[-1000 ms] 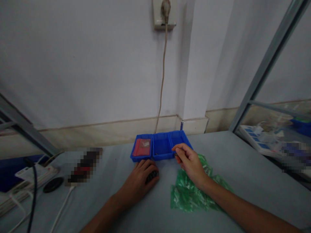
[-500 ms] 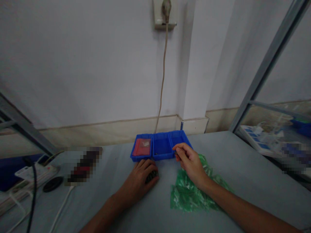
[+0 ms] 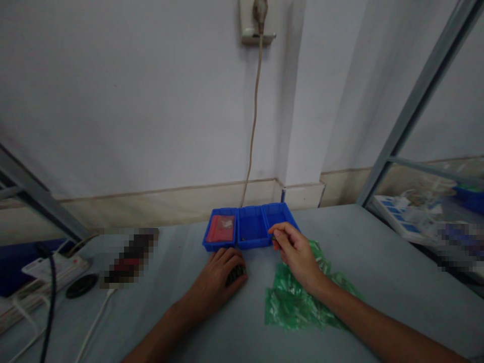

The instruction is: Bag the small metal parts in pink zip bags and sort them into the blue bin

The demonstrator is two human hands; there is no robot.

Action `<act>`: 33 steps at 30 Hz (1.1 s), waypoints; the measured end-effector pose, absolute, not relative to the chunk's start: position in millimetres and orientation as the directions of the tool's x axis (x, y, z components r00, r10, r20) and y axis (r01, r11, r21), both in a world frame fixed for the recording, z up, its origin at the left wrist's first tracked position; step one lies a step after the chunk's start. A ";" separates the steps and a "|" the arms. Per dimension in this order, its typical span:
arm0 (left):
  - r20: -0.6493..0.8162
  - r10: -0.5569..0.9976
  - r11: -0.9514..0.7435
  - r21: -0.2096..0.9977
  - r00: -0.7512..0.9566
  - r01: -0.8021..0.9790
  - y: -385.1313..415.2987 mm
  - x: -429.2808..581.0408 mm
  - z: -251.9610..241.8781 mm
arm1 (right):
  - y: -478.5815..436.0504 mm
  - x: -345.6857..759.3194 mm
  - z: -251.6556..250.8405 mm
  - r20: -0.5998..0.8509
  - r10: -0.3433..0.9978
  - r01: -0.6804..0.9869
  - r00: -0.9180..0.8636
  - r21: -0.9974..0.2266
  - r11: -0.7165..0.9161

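Observation:
My left hand [image 3: 220, 275] rests on the table just in front of the blue bins. Its fingers curl round a dark, speckled object [image 3: 236, 274] whose kind I cannot make out. My right hand [image 3: 295, 249] is at the front of the right blue bin [image 3: 279, 214], thumb and fingers pinched together. Orange shows at its fingertips, and something small and dark sits in the pinch. A red bag [image 3: 220, 229] with a pale patch lies in the left blue bin [image 3: 207, 240]. A few tiny dark bits are in the middle blue bin [image 3: 252, 222].
Crumpled green plastic bags [image 3: 293, 305] lie under and beside my right forearm. At the left are a black disc [image 3: 82, 286], a white cable [image 3: 96, 322] and a power strip. Another power strip [image 3: 401, 219] stands at the right, by a metal frame post [image 3: 410, 96].
Both hands hold the same poses and places. The view has shifted only very slightly.

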State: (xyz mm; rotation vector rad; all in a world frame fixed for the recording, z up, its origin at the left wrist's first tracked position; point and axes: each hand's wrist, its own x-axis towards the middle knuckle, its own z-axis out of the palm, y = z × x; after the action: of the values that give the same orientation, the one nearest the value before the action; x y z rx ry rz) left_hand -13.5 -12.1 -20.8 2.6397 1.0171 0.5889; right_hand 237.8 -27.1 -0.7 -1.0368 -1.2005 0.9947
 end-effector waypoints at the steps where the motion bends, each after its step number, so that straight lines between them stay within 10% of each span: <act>1: 0.277 0.686 -0.722 0.371 0.673 0.584 -12.3 -13.4 -20.3 | -27.0 237.8 -0.9 0.230 0.968 -0.047 0.096 -0.971 0.235; 33: 0.284 0.686 -0.723 0.372 0.670 0.582 -11.4 -14.2 -23.7 | -26.0 238.0 -4.7 0.286 0.956 -0.011 0.064 -0.958 0.287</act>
State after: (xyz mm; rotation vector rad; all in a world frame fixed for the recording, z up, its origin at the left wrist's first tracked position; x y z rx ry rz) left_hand -14.2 -11.4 -23.7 2.6356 1.0192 0.5987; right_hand 238.0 -26.0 -4.7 -1.0078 -1.2732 0.9597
